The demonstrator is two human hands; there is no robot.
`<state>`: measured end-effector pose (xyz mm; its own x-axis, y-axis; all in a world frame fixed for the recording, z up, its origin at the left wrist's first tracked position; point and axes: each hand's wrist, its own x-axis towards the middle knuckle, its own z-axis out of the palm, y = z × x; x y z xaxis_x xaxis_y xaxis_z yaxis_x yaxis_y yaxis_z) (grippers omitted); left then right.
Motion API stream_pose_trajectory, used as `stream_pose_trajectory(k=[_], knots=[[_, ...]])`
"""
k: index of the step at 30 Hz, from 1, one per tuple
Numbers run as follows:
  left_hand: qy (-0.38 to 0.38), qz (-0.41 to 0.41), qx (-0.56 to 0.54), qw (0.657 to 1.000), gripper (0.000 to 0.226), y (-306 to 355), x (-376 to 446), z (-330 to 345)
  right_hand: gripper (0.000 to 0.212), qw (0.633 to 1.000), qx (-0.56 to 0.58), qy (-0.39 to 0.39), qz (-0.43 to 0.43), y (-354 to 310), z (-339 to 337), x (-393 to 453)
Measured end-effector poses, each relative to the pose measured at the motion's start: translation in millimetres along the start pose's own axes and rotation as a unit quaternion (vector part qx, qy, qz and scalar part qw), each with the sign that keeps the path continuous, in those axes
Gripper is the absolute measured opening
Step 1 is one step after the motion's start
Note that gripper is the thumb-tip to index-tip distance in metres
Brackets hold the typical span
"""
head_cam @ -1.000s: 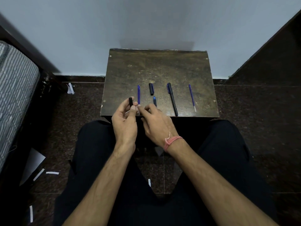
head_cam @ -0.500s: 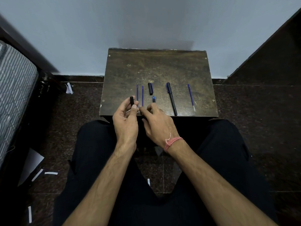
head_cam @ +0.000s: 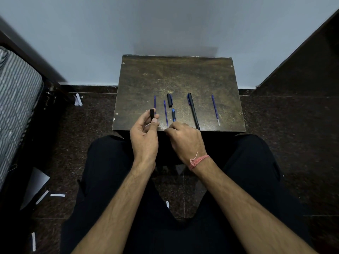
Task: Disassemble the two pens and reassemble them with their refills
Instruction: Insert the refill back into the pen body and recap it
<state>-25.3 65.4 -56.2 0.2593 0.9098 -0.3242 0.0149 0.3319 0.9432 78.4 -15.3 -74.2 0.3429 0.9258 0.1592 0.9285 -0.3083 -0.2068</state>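
On the small dark wooden table [head_cam: 176,76], my left hand [head_cam: 145,136] holds a black pen barrel [head_cam: 152,114] upright at the near left edge. My right hand [head_cam: 185,138] pinches the near tip of a thin blue refill [head_cam: 165,112], which points away from me over the table. Another blue refill [head_cam: 155,101] lies just behind the barrel. A black cap [head_cam: 169,100] and a short blue pen piece [head_cam: 173,115] lie in the middle. A whole black pen [head_cam: 193,110] and a third blue refill [head_cam: 215,110] lie to the right.
The table stands against a pale wall [head_cam: 165,24]. A striped mattress [head_cam: 16,99] is at the left and a dark panel [head_cam: 302,61] at the right. Paper scraps [head_cam: 57,195] lie on the dark floor. My legs are under the near edge.
My hands have parted. The right hand has drawn a blue refill away from the barrel to the right, and it now shows as a separate line beside the first refill.
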Motion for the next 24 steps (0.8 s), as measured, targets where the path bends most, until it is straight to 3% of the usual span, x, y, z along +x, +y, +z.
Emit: stream_pose_trajectory(k=[3,7,15,19,24], knots=[[0.000,-0.001,-0.003,1.000,0.033,0,1,0,0.008,1.000,0.014,0.027,-0.006,1,1,-3],[-0.003,-0.003,0.004,1.000,0.034,0,1,1,0.005,0.991,0.053,0.125,-0.004,4,-3,-5],[-0.055,-0.046,-0.034,0.997,0.020,-5,6,3,0.003,0.941,0.173,0.289,0.020,9,-25,-4],[-0.095,-0.058,-0.046,0.993,0.023,-5,7,9,0.004,0.916,0.288,0.276,0.039,3,-30,-22],[-0.125,-0.008,0.003,0.992,0.019,-2,2,11,0.009,0.918,0.326,0.219,0.063,0,-32,-34]])
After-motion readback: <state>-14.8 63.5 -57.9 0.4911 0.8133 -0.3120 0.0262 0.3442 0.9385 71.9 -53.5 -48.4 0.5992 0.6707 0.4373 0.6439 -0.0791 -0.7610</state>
